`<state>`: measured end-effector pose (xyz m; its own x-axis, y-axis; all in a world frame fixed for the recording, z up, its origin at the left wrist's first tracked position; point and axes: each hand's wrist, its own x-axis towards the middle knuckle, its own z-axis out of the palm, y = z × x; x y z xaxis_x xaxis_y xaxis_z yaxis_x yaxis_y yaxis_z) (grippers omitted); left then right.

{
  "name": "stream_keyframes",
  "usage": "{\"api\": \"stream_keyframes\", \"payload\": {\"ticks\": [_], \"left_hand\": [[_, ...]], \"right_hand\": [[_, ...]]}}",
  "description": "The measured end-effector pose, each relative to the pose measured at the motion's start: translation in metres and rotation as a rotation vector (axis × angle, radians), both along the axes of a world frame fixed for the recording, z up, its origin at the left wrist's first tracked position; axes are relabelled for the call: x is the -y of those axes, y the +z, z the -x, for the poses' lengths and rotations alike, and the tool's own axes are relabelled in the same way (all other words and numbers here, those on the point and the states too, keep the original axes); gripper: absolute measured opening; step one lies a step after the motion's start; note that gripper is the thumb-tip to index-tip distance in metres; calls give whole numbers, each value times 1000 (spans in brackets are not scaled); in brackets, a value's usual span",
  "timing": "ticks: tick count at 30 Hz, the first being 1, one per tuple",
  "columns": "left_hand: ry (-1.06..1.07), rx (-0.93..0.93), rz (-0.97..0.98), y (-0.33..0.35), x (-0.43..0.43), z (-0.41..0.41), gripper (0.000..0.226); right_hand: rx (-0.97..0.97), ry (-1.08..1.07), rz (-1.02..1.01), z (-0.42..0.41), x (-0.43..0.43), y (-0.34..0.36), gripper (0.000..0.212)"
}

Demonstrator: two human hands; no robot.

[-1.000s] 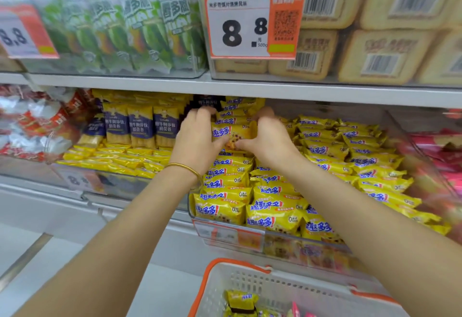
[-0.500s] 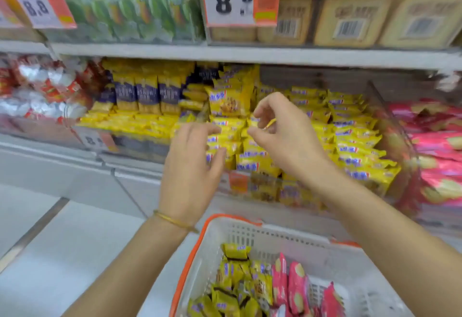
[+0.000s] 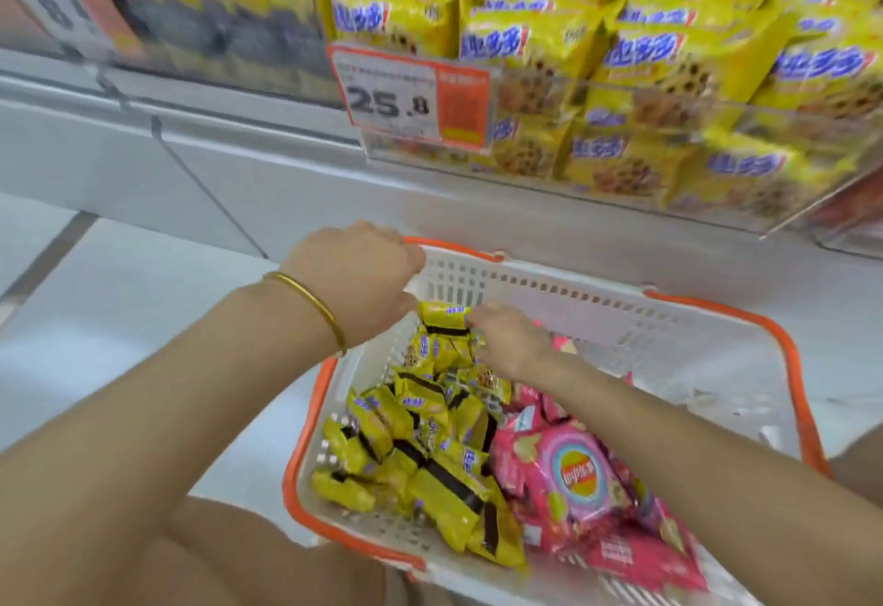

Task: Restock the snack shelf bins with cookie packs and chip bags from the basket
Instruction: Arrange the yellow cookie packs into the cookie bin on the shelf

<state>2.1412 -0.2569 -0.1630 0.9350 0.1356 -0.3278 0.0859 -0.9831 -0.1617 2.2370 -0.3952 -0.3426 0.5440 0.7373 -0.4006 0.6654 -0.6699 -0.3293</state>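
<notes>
Along the far side, above the basket: white shelf (image 3: 239,161), front panel plain, carrying clear-fronted bins. Right bin (image 3: 716,101): packed up to its front wall with yellow cookie packs (image 3: 540,41), blue lettering, stacked in rows. Left bin (image 3: 215,32): yellow and dark packs, too blurred to read.

Below the shelf, on pale floor (image 3: 119,295): one white slotted basket (image 3: 573,292) with an orange rim. Right half of the basket: pink chip bags (image 3: 578,471), lying flat and overlapping, toward the near right corner. Left half: heap of yellow packs (image 3: 430,462), each with a dark band, running from the near left corner to the far left corner and touching the chip bags along the middle.

Left hand (image 3: 353,276): over the basket's far left corner, back uppermost, fingers curled under. Whether they grip anything cannot be told. Right hand (image 3: 511,338): inside the basket at the far end of the heap, fingers curled down onto the top pack (image 3: 442,311), pinching its end. That pack stands upright above the others, between the two hands.

Price tag (image 3: 411,99): white and orange, fixed at the left end of the right bin's front, reading 25.8. Second tag (image 3: 62,8): on the left bin, blurred. Thin gold bangle (image 3: 310,299): on the left wrist.
</notes>
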Motion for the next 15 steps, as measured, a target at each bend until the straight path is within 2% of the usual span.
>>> {"api": "stream_keyframes", "payload": {"ticks": [4,8,12,15], "left_hand": [[24,-59,-60,-3,-9,9,41],[24,-124,-17,-7,-17,14,43],[30,-125,-10,-6,-22,12,43],[11,-109,5,-8,-18,7,42]], "right_hand": [[132,169,134,7,-28,-42,42],[174,154,204,10,-41,-59,45],[236,113,190,16,-44,-67,30],[255,137,264,14,-46,-68,24]]}}
